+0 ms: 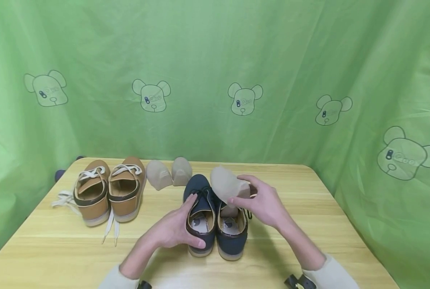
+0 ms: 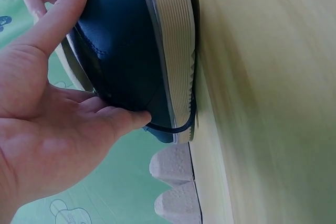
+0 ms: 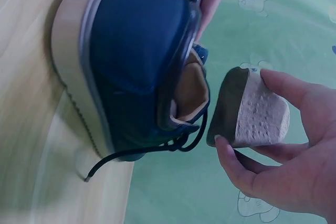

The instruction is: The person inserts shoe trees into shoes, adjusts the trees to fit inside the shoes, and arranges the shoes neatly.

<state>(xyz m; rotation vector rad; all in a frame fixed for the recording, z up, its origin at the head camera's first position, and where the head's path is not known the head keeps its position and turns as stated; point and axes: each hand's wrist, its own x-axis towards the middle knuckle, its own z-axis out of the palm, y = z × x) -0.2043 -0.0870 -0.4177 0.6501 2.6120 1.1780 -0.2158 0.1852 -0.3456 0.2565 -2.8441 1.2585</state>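
Two navy lace-up shoes stand side by side, heels toward me. My left hand [image 1: 173, 226] holds the left navy shoe [image 1: 196, 184], thumb at the heel collar and fingers along its outer side. In the left wrist view that shoe's navy side [image 2: 126, 40] fills the space beyond the palm. My right hand [image 1: 267, 202] pinches a grey moulded-pulp shoe insert [image 1: 223, 181] between thumb and fingers. The insert is above the right navy shoe [image 1: 232, 243], overlapping its front in the head view. The right wrist view shows the insert [image 3: 260, 111] outside the shoe's opening.
Brown shoes [image 1: 126, 206] with loose white laces stand on the left of the wooden table [image 1: 291, 249]. Two more grey inserts [image 1: 181, 171] rest near the back edge, between the pairs. A green printed curtain [image 1: 200, 52] hangs behind and along both sides.
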